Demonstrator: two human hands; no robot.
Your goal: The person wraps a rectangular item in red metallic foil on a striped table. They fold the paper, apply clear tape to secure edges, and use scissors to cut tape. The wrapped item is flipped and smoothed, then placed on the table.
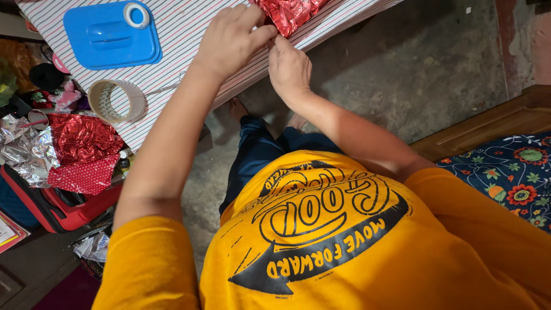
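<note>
A bundle in shiny red foil wrap (288, 14) lies at the near edge of a table covered with a striped cloth (189, 28). My left hand (229, 37) reaches from the left, its fingers curled and pinching the wrap's lower edge. My right hand (290, 69) comes up from below, with its thumb and fingertips meeting the left hand's at the same edge of the foil. Both hands touch each other there. The rest of the bundle is cut off by the top of the view.
A blue plastic box (112, 35) with a small tape roll (136, 15) on it lies on the cloth, with a wide tape roll (117, 101) nearby. Red and silver foil sheets (69, 149) pile on a red bag at left. A floral mat (511, 178) is at right.
</note>
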